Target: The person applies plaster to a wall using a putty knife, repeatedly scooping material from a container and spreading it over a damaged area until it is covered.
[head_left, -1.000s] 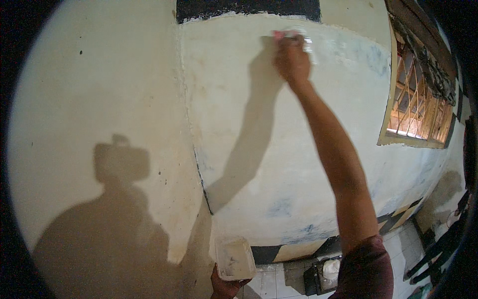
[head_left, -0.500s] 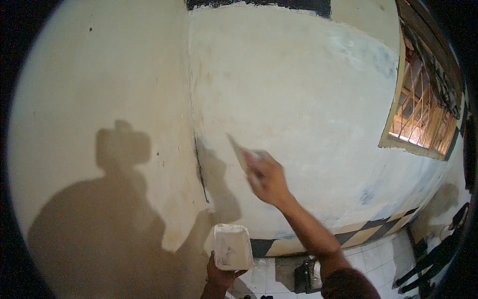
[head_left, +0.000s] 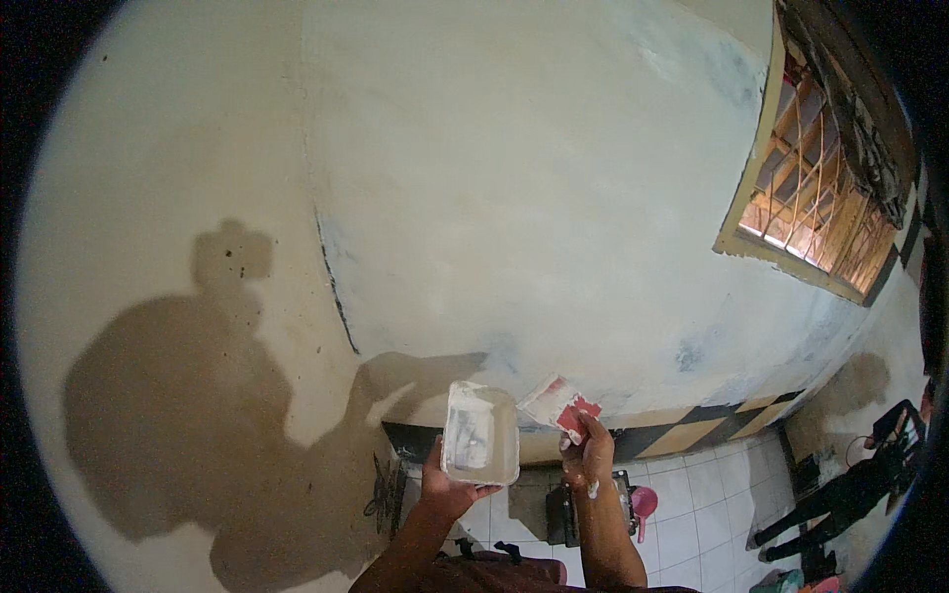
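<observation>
My left hand (head_left: 445, 484) grips a pale plastic tub (head_left: 502, 440), whose inside is smeared with white and grey material. To its right, my right hand (head_left: 593, 450) holds a red-handled scraper (head_left: 577, 419) with a white-smeared blade, level with the tub's top and apart from it. White smears mark my right wrist. Both hands are low in front of a patchy whitish wall (head_left: 534, 178), beside the corner where it meets a plain cream wall (head_left: 148, 178).
A barred window (head_left: 801, 188) is at right. Below run a checkered band (head_left: 682, 433) and tiled floor (head_left: 677, 499), holding a dark case (head_left: 561, 514) and pink dipper (head_left: 645, 502). A long dark shape (head_left: 840, 499), too unclear to identify, is at lower right.
My right hand has come down from high on the wall to beside the tub with the scraper. The tub has risen slightly in the picture, and the view has shifted.
</observation>
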A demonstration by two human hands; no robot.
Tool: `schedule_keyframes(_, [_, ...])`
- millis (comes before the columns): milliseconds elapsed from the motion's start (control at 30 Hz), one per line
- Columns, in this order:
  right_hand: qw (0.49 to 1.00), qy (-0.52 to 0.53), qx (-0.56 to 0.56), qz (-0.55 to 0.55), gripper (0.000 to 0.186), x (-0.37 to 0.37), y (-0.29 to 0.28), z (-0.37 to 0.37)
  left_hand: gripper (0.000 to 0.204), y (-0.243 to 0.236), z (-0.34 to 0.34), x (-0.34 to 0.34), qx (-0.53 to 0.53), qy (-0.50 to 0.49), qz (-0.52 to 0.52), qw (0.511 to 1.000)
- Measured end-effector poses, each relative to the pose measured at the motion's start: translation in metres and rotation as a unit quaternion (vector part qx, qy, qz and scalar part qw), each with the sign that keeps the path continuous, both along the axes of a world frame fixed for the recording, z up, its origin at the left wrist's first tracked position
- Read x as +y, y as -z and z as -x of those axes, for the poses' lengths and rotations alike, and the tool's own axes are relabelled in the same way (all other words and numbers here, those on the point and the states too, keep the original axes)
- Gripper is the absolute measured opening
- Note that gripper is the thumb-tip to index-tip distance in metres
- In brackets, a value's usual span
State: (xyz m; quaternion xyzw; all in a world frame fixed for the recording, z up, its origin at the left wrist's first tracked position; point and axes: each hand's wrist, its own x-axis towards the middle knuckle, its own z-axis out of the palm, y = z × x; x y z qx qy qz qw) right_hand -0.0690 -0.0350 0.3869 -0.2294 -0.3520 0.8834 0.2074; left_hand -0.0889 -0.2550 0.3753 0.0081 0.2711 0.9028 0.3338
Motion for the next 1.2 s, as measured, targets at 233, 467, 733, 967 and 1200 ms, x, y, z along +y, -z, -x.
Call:
schedule_keyframes(233, [0.96,-0.072,0.011,-0.272,0.019,0.024,-0.024,-0.02,0.069,0.021,-0.001,0.052,-0.086,-0.008,-0.045,0.995])
schedule_keyframes(467, [0.9,-0.112,-0.021,-0.42,0.021,0.058,-0.03,-0.035,0.069,0.028,0.0,0.094,-0.048,0.021,-0.096,0.994])
schedule_keyframes(733, [0.857,-0.137,-0.026,-0.497,0.021,0.101,-0.023,-0.04,0.067,0.022,-0.014,0.143,-0.01,0.056,-0.134,0.989])
schedule_keyframes(967, [0.875,-0.13,-0.065,-0.462,0.02,0.135,-0.028,-0.053,0.065,0.022,-0.022,0.174,-0.019,0.032,-0.118,0.992])
schedule_keyframes(1200, [0.898,-0.121,-0.059,-0.419,0.019,0.151,-0.02,-0.059,0.055,0.004,-0.028,0.194,-0.024,0.002,-0.02,1.0])
